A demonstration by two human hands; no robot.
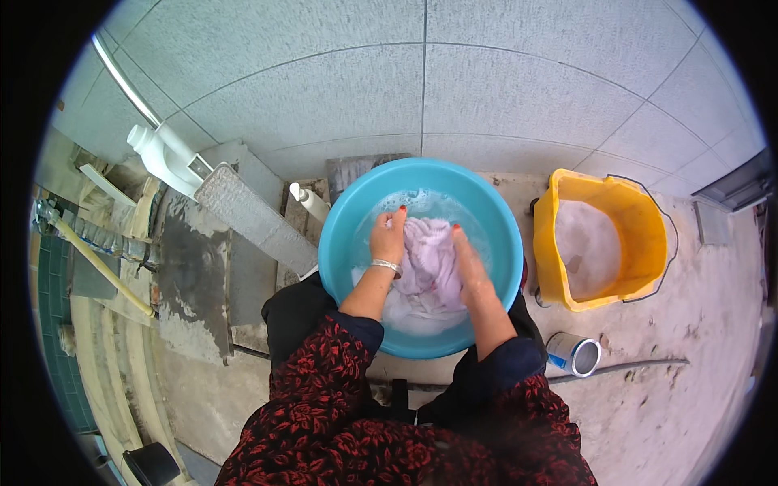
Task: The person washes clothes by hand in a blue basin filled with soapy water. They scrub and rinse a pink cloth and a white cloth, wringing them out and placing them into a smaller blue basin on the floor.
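A pale pink cloth (428,257), wet and bunched up, is between my two hands over a round turquoise basin (339,243). Soapy water (417,322) with white foam fills the lower part of the basin. My left hand (388,239), below which a bracelet circles the wrist, is closed on the cloth's left side. On the cloth's right side my right hand (470,263) is closed too, thumb up along the fabric. The fingers of both hands are partly hidden behind the cloth. The basin sits between my knees.
Right of the basin stands a yellow bucket (640,243) with foamy liquid and a wire handle. A metal can (574,354) lies near a dark hose (636,367). A white bottle (309,200), a rough grey beam (255,219) and a white jug (162,162) are at the left. A tiled wall (502,89) rises behind.
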